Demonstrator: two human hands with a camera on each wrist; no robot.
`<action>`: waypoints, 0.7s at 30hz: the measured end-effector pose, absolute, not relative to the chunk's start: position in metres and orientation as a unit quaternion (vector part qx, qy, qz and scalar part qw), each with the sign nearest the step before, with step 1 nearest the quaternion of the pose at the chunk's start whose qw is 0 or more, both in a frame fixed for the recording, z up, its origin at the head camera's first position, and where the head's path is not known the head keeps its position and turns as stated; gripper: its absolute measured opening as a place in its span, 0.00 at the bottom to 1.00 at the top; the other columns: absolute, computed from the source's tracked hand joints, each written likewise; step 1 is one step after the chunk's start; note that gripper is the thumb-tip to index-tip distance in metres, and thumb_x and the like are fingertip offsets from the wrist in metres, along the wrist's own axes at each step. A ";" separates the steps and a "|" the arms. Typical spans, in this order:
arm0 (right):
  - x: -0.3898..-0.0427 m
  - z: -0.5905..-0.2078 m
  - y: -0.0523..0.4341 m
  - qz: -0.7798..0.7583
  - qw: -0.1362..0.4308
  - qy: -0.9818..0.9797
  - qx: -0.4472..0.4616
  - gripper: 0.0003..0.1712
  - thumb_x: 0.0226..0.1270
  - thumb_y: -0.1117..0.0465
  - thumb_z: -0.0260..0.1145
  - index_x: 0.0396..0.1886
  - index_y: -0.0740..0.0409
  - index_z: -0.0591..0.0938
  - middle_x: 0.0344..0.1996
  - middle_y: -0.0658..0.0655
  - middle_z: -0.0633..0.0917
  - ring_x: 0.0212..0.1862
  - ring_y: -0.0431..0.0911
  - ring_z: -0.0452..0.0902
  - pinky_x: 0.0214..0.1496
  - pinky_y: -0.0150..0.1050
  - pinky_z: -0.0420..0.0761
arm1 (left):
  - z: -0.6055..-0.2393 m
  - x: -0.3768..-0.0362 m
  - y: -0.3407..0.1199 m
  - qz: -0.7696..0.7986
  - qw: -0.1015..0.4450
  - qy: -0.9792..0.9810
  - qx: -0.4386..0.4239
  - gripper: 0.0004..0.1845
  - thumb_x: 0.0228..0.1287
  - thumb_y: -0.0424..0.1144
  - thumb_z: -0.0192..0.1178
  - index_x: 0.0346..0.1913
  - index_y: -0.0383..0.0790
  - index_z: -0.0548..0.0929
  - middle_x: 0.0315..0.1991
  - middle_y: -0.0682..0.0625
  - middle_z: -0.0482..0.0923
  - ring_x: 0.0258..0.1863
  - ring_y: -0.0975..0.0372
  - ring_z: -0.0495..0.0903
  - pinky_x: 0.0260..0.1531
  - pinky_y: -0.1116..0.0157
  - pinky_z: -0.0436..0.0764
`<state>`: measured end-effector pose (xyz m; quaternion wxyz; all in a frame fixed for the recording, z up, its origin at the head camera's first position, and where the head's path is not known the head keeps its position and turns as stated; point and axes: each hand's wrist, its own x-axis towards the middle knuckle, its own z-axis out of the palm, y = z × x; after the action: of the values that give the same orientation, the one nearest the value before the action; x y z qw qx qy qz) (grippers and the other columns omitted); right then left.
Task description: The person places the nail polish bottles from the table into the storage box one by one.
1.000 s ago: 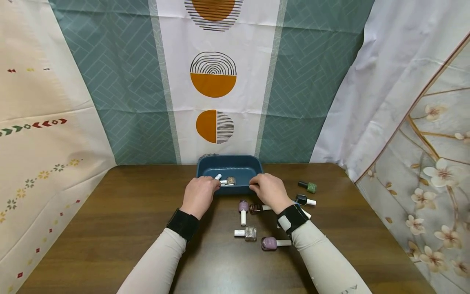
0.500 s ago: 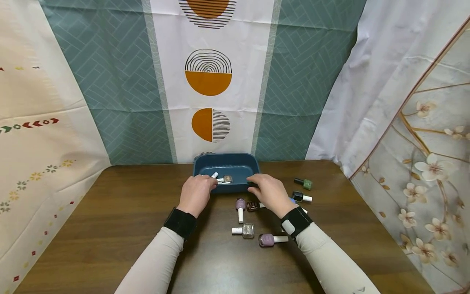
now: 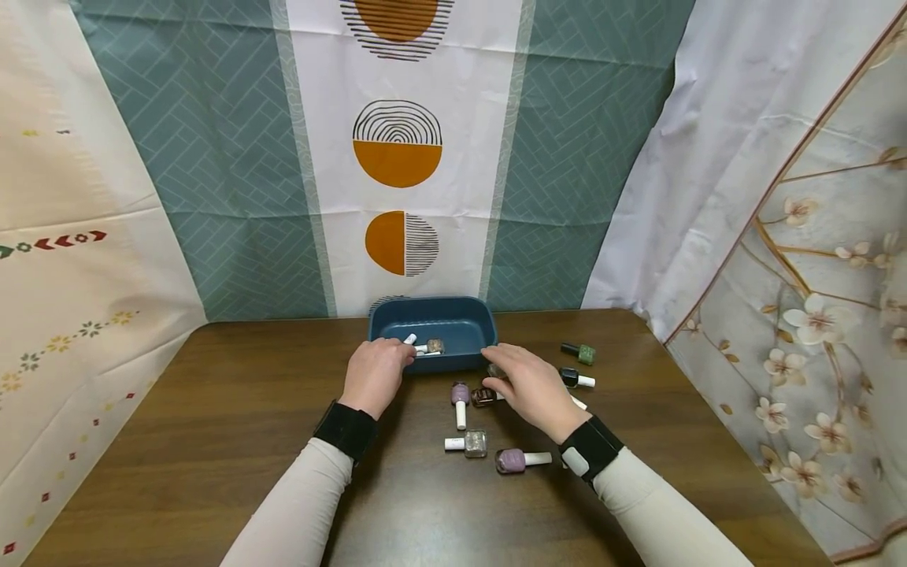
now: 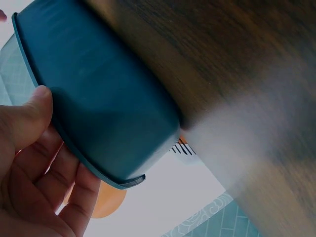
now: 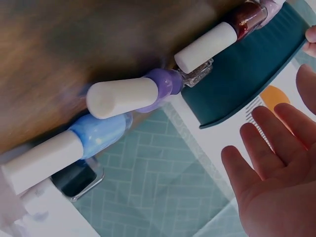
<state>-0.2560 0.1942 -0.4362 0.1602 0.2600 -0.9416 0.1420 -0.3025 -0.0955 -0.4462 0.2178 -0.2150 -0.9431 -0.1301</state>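
A person sat at a dark wooden table [image 3: 212, 441] with a teal plastic tray [image 3: 432, 319] against the far curtain. The left hand [image 3: 374, 374] gripped the tray's near left corner, thumb on the outer wall and fingers under the rim. At least 1 small nail polish bottle [image 3: 431, 346] lay on its side inside the tray.

The right hand [image 3: 530, 386] hung open, fingers straight and spread, holding nothing. It hovered just off the tray's near right corner, above a brown bottle [image 3: 486, 397] lying on the table.

More nail polish bottles lay scattered on the table near that hand: a mauve bottle [image 3: 460, 398], a clear glitter bottle [image 3: 471, 443], a purple bottle [image 3: 516, 460], a green bottle [image 3: 581, 352] and a black bottle [image 3: 575, 379]. In the right wrist view a blue bottle [image 5: 79, 140] and another violet bottle [image 5: 136, 94] lay side by side.

Likely risks: the bottles were round and on their sides, so a sweep of the open palm could set them rolling towards the table edge. A reach into such a tight cluster could knock neighbours apart. The tray, held at only 1 corner, could pivot or slide if bumped.
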 end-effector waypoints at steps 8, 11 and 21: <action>-0.240 -0.436 0.198 0.126 0.170 -0.938 0.273 0.31 0.76 0.52 0.78 0.74 0.57 0.83 0.69 0.59 0.85 0.73 0.56 0.79 0.71 0.56 0.80 | -0.447 -0.303 -0.096 -0.131 0.210 -0.945 -0.211 0.05 0.68 0.34 0.78 0.45 0.43 0.96 0.37 0.49 0.92 0.37 0.54 0.87 0.43 0.54 0.84; -0.234 -0.437 0.200 0.121 0.166 -0.938 0.279 0.32 0.76 0.50 0.78 0.74 0.57 0.83 0.70 0.58 0.85 0.74 0.56 0.79 0.71 0.57 0.80 | -0.448 -0.302 -0.096 -0.131 0.214 -0.945 -0.211 0.05 0.68 0.34 0.78 0.45 0.44 0.96 0.37 0.49 0.92 0.36 0.53 0.87 0.42 0.53 0.84; -0.212 -0.437 0.208 0.103 0.169 -0.928 0.316 0.36 0.77 0.47 0.75 0.77 0.58 0.81 0.73 0.57 0.83 0.76 0.54 0.77 0.77 0.54 0.74 | -0.447 -0.303 -0.099 -0.122 0.217 -0.944 -0.216 0.05 0.69 0.36 0.77 0.45 0.45 0.96 0.37 0.50 0.92 0.37 0.54 0.87 0.42 0.55 0.84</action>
<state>-0.2122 0.2077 -0.4375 0.1688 0.3158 -0.9279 0.1034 -0.3029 -0.0992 -0.4474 0.2167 -0.2159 -0.9441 -0.1225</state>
